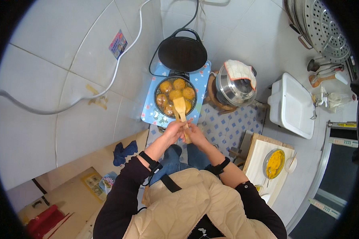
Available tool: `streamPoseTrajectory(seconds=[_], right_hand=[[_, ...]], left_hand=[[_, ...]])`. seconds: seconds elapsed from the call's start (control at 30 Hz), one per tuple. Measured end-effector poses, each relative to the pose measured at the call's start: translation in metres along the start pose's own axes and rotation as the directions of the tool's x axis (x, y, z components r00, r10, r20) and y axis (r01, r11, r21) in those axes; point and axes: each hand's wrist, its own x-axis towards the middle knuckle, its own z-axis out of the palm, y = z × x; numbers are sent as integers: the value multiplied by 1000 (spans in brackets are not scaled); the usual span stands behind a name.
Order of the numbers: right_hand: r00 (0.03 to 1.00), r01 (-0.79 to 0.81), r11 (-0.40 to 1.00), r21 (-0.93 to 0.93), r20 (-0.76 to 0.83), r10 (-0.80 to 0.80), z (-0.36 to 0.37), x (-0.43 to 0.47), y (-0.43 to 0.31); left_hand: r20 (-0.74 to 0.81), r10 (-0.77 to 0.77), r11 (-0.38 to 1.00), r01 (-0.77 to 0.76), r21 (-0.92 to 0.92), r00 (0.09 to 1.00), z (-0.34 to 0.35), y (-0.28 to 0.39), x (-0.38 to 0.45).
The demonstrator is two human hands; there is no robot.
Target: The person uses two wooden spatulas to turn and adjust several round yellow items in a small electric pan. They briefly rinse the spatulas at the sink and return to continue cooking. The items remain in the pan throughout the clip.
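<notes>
My left hand (174,131) and my right hand (195,136) meet just below the near rim of a black electric griddle pan (156,103). In my right hand is the handle of a wooden spatula (179,104), its flat blade over the pan. A second, narrower wooden utensil (176,115) reaches from my left hand to the pan's edge, its tip partly hidden. Several round golden-brown cakes (175,95) lie in bubbling oil. The pan's dark lid (182,53) stands raised behind. Under the griddle is a blue patterned board (149,110).
To the right, a lidded steel pot (236,92) with a cloth (240,71) on top rests on a wooden stool (211,89). A white basin (297,107) is farther right. A bowl of orange-yellow mash (276,159) sits on a wooden board (254,161). A tiled wall (86,65) borders the left.
</notes>
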Motion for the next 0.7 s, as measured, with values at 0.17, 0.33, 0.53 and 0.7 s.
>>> streamPoseTrajectory(seconds=[0.17,0.33,0.53,0.7], right_hand=[[999,-22,674,-739,15,49,-35,20,-55],[875,282,350,-893,90,-476,-94,112,-205],[658,394,-32,-919,306,-688,-105,252,-310],[749,281,-332,-901,422,-511,-98,329,-320]], left_hand=[[-342,61,991,-97,-88,938,-13,-3,9],[-470,126,974,-199,-108,873,-29,-14,1],[-515,-55,970,-76,-231,855,-36,-45,3],[-612,-4,952,-184,-243,791,-27,-64,10]])
